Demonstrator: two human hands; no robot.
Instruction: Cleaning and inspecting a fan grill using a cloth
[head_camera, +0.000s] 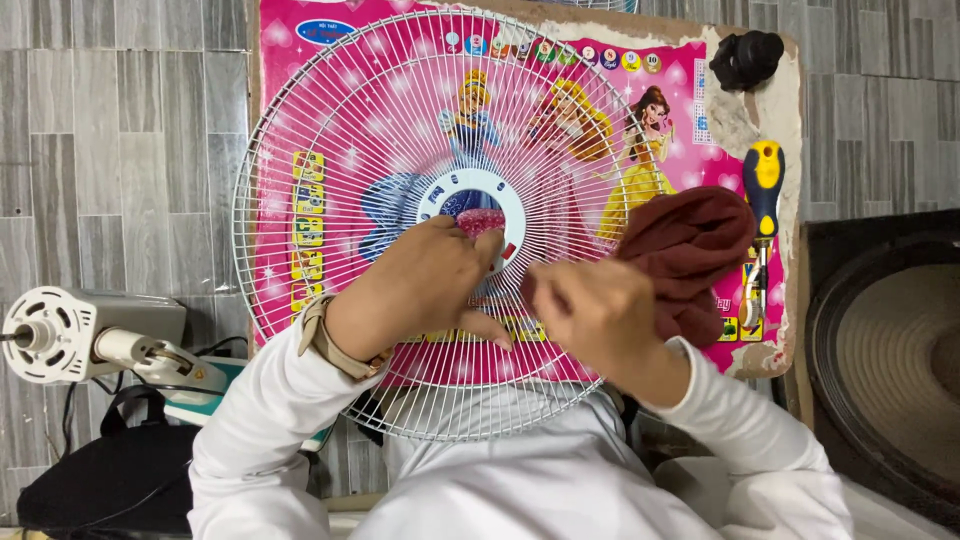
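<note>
Clutching a maroon cloth (690, 250), the right hand (600, 315) is rubbing the fan grille (330, 160); the left hand (425, 285) is pinching its hub (470, 195).

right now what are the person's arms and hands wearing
Both arms are in long white sleeves that end at the wrists. The left hand is bare, with a tan wristwatch strap just past the cuff. The right hand is bare too, with no watch or ring visible.

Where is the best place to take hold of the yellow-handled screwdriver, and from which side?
Probably the thick yellow-and-black handle of the screwdriver, taken from above or the right. It lies flat on the pink board, handle exposed, while the dark red cloth crowds its left side.
</note>
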